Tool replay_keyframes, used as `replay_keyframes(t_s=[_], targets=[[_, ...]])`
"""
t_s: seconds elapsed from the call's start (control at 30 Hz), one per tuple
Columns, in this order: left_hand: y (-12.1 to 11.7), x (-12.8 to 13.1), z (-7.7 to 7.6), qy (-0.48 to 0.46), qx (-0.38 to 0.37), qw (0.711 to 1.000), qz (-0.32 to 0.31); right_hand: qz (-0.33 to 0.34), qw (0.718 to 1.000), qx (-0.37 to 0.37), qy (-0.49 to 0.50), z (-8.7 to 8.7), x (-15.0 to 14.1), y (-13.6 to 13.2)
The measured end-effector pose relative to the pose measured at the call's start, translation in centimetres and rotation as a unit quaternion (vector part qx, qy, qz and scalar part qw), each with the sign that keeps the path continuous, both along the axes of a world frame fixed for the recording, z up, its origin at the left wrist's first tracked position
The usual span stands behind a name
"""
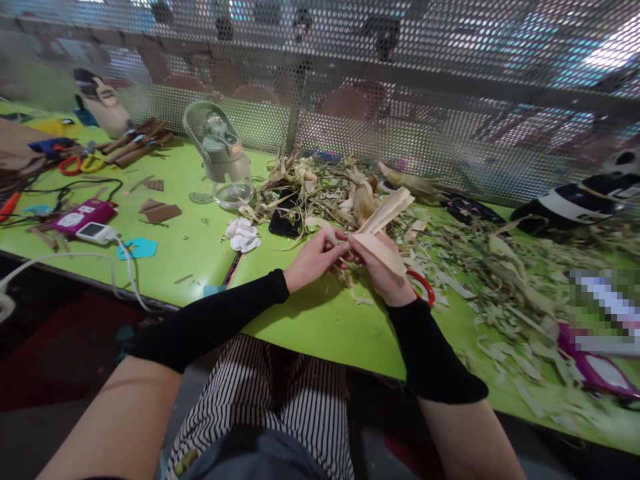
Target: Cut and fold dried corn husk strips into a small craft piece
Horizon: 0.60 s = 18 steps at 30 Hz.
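My left hand [317, 259] and my right hand [387, 283] meet over the green table [320, 327], their fingers closed on pale dried corn husk [385, 212]. One long strip points up and away to the right, and another piece lies across the back of my right hand. A smaller bit of husk [323, 227] sticks up by my left fingers. Partly hidden by my right wrist is a red-handled tool [424, 288], probably scissors. Behind my hands lies a heap of husks and shreds [350, 183].
A clear bottle with a green lid [223, 157], a black phone [286, 217] and crumpled tissue [243, 235] stand or lie left of the heap. Husk scraps [505, 300] cover the right side, near a dark bottle [570, 207]. A perforated metal screen [320, 127] borders the back.
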<state>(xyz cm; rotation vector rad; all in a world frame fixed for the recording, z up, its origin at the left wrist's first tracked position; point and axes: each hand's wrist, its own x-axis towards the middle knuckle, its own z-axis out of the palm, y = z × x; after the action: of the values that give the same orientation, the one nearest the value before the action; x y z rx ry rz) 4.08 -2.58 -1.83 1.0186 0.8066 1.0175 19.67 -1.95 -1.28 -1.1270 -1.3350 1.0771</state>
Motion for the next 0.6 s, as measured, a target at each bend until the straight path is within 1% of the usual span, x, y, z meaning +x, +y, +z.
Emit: replay_keyframes(t_s=[0.1, 0.2, 0.37, 0.43, 0.5, 0.57, 0.6], targets=[[0.0, -0.2, 0.2, 0.007, -0.023, 1.000, 0.003, 0.026, 0.999, -0.018, -0.003, 0.3, -0.2, -0.1], [0.0, -0.2, 0.4, -0.009, -0.036, 0.999, 0.002, 0.038, 0.998, -0.044, 0.017, 0.4, -0.2, 0.0], [0.1, 0.0, 0.6, -0.051, -0.090, 0.994, 0.031, 0.041, 0.998, -0.050, 0.017, 0.0, 0.1, 0.2], [0.3, 0.0, 0.7, -0.064, -0.115, 0.990, 0.042, 0.032, 0.999, -0.028, -0.005, 0.0, 0.3, 0.1], [0.5, 0.0, 0.7, -0.072, -0.146, 0.985, 0.050, 0.033, 0.998, 0.029, -0.045, 0.3, 0.3, -0.3], [0.6, -0.1, 0.6, -0.068, -0.166, 0.983, 0.044, 0.061, 0.989, 0.098, -0.096, 0.7, 0.2, -0.7], [0.6, -0.1, 0.5, -0.061, -0.166, 0.984, 0.031, 0.083, 0.982, 0.119, -0.119, 0.9, 0.2, -1.0]])
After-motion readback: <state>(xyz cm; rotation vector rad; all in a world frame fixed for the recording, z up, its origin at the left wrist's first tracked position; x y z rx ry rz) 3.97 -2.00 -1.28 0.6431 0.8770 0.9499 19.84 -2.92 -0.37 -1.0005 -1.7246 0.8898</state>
